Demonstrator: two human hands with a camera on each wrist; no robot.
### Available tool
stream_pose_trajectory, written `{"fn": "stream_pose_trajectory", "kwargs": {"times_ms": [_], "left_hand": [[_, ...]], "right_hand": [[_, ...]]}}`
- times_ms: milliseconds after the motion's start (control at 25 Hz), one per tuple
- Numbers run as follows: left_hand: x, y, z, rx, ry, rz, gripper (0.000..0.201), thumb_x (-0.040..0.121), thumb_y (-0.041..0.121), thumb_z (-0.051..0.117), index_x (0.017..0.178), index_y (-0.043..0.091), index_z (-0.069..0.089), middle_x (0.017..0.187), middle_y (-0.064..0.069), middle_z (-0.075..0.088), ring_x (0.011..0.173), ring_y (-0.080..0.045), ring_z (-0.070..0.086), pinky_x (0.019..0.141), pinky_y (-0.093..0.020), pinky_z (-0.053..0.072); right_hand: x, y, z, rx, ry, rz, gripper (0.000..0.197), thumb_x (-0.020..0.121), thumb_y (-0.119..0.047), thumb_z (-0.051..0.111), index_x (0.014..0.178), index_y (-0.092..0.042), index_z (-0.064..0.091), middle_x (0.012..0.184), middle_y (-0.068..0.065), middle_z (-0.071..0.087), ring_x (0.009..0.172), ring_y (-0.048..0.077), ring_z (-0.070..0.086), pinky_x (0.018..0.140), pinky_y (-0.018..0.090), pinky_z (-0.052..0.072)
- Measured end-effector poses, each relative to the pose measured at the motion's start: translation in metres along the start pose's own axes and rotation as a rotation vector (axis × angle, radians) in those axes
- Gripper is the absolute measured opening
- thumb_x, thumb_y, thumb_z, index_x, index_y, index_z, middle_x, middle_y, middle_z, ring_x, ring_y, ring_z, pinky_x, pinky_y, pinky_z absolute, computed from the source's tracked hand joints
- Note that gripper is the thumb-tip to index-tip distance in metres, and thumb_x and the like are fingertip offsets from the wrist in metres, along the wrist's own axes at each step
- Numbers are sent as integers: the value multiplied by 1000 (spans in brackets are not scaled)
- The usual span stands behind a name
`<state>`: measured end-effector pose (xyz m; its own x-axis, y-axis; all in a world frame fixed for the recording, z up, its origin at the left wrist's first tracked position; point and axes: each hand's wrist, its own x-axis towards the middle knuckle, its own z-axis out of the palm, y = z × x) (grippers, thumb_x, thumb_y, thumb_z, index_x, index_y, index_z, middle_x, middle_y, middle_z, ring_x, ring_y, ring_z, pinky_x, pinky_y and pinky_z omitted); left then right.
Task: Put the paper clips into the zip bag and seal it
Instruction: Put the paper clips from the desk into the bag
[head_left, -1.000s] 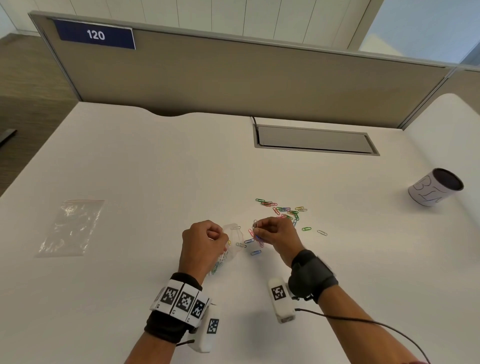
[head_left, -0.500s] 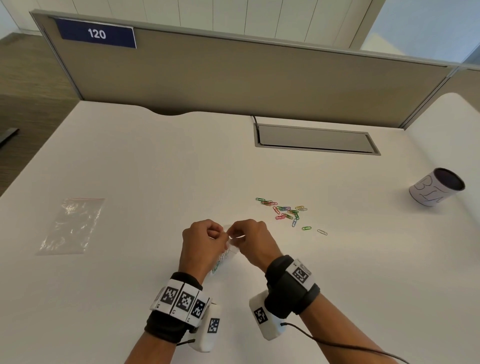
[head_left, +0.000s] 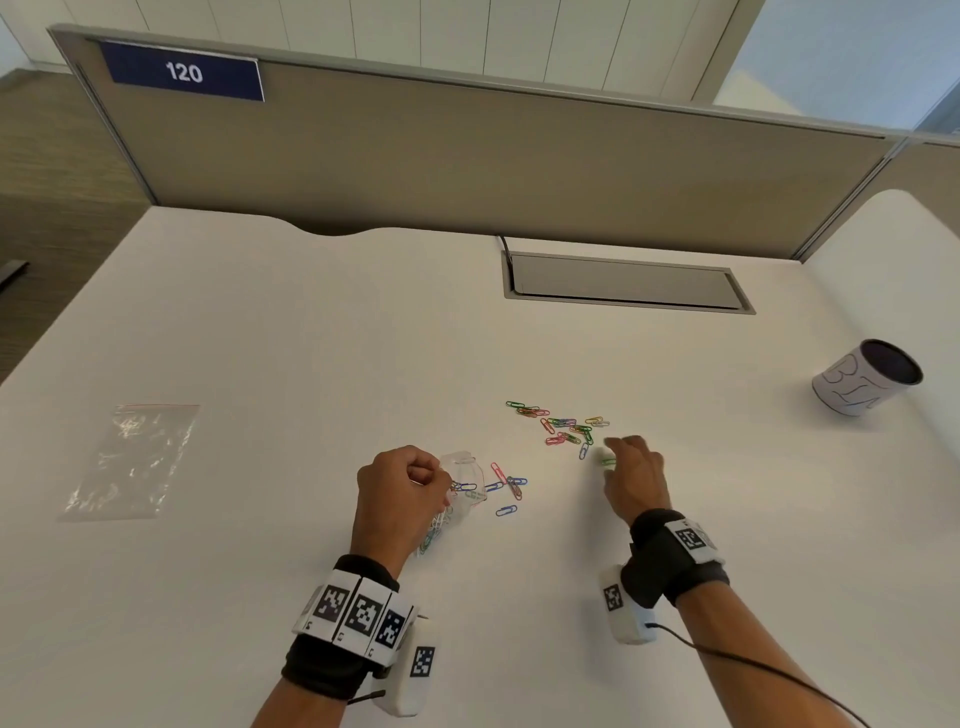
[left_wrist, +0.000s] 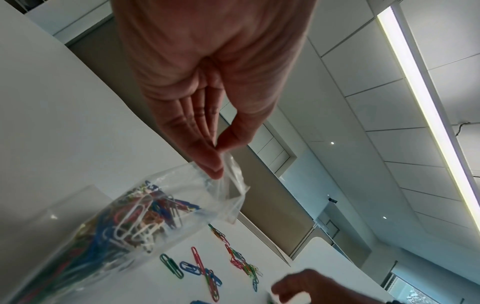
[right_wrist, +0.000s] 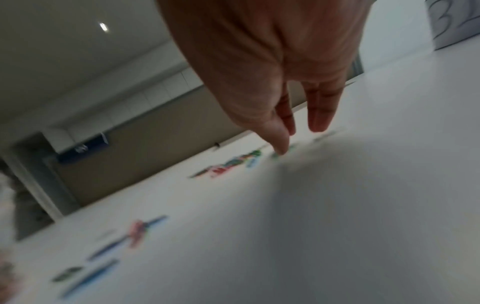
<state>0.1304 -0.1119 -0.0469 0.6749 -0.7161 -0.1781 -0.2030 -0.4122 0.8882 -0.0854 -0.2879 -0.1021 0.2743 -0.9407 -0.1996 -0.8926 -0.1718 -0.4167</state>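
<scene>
Zip bag (left_wrist: 109, 232), pinched at its mouth by left hand (head_left: 397, 493), is part-filled; right hand (head_left: 634, 480), fingers extended and empty, reaches loose paper clips (head_left: 558, 427) mid-desk; sealing remains.

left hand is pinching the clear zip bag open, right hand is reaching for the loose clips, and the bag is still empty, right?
Not quite: the bag is not empty. The left wrist view shows the clear plastic zip bag already holding many coloured paper clips. The rest stands: the left hand pinches its rim, and the right hand reaches toward the loose coloured paper clips on the white table.
</scene>
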Motion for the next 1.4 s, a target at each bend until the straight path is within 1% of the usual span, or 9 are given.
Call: {"fn": "stream_pose_trajectory", "kwargs": {"times_ms": [120,360,440,560,800,920,1120,1280,1400], "left_hand": [[0,0,1,0,8,-2,5,78,3,67,78,8,69,56,-2,71,48,-12,69,67,-40,63],[-1,0,1,-11,19,-16,5,78,3,67,78,7,70,59,-5,72,49,-16,70,65,-40,63],[-2,0,-3,-3,31,-24,2,79,4,69,80,6,70,61,-4,72,50,-16,70,63,-39,63],[-2,-2,-5,5,46,-32,2,79,6,70,81,7,70,61,-2,72,49,-15,70,62,-36,62],[-3,0,-7,15,60,-37,3,80,5,70,82,6,70,62,-1,71,48,-14,70,61,-35,62],[-4,-1,-9,-2,74,-49,3,79,5,71,82,5,70,63,-4,72,49,-16,71,63,-37,63],[-6,-1,-12,-18,92,-60,1,78,4,69,79,5,70,62,-6,72,49,-17,70,64,-38,63],[-6,-1,-14,-24,93,-62,2,78,4,69,79,5,70,61,-6,72,48,-16,70,62,-35,62],[-5,-3,-16,-30,96,-66,2,79,3,68,78,5,69,61,-5,71,46,-15,69,61,-33,62]], "right_hand": [[4,8,6,-174,-24,59,40,84,10,36,118,-2,53,121,21,44,112,40,40,85,46,48],[15,-21,19,-78,15,-220,43,84,12,43,122,-5,56,122,17,49,114,35,45,83,43,50],[33,-19,10,-95,26,-169,49,86,8,43,132,-10,50,133,17,44,122,35,40,89,45,49],[48,-23,5,-188,-129,-109,52,90,-1,42,139,-17,39,139,17,36,127,36,34,98,47,45],[15,-46,26,-285,-168,-361,45,90,1,40,133,-13,43,130,13,46,118,31,43,81,38,52],[34,-56,21,-222,-165,-375,50,89,1,43,137,-13,39,139,14,43,125,33,40,93,42,50],[54,-72,21,-318,-351,-445,62,88,1,45,146,-16,28,155,8,26,142,29,24,112,44,34],[21,-67,24,-323,-367,-585,52,90,-2,43,141,-13,39,150,5,36,138,26,33,108,43,40],[3,-59,27,-236,-212,-646,38,92,-12,46,130,-14,53,143,4,48,130,26,46,101,40,46]]}}
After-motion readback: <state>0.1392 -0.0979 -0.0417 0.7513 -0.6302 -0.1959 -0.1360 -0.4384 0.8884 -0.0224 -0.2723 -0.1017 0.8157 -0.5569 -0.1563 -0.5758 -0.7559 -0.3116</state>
